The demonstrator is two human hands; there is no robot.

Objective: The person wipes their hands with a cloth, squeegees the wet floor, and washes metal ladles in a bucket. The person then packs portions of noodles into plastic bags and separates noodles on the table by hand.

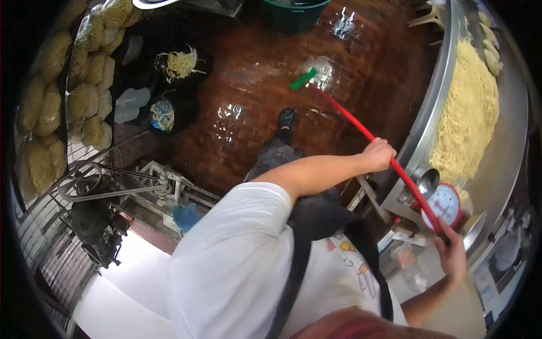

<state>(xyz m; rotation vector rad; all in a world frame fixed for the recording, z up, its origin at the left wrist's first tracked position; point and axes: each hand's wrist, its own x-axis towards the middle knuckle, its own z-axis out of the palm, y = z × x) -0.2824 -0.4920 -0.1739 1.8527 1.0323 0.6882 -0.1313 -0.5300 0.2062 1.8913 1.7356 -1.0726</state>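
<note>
A broom (361,127) with a long red handle slants across the view from lower right to upper left. Its narrow green head (304,79) rests on the wet brick floor; whether it has bristles or a blade is too small to tell. Partway down the handle, my left hand (379,155) is closed around it. Higher up, near the dark end of the handle, my right hand (450,251) grips it beside a round dial scale (443,206). One shoe (287,118) shows on the floor below the head's near side.
A metal-edged table (432,121) at the right carries a large heap of noodles (468,107) and a metal bowl (426,182). Bagged noodles (90,101) are stacked at the left. Black bins with scraps (180,63) stand near them. A belt-driven machine (164,183) is at lower left, a green tub (296,14) at the top.
</note>
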